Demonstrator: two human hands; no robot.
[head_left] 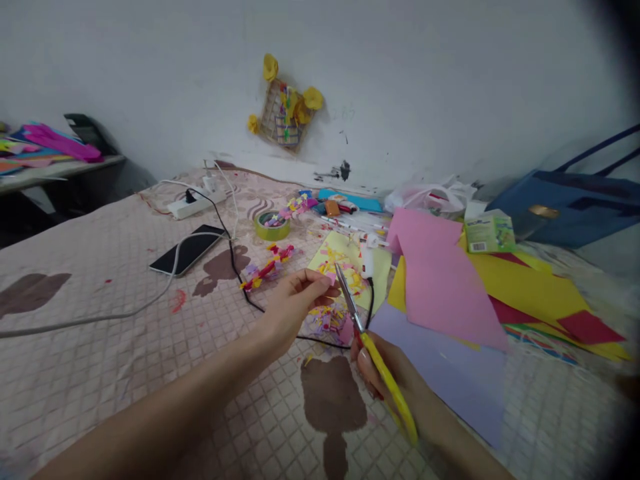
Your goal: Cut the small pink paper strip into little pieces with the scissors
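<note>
My right hand [387,370] grips yellow-handled scissors [373,350], whose blades point up and away toward a small pink paper scrap [331,277]. My left hand [295,300] pinches that scrap between its fingertips, right beside the blade tips. Under both hands lies a heap of tiny coloured paper cuttings [330,320] on a quilted bedspread [100,313]. A pale yellow sheet [380,267] covered with more cuttings lies just behind the scissors.
Large pink [440,287], lilac [450,370] and yellow [525,280] paper sheets spread to the right. A black cable [235,267], phone [187,249], power strip [193,205] and tape roll [273,225] lie to the left and behind. A blue bag [570,207] stands far right.
</note>
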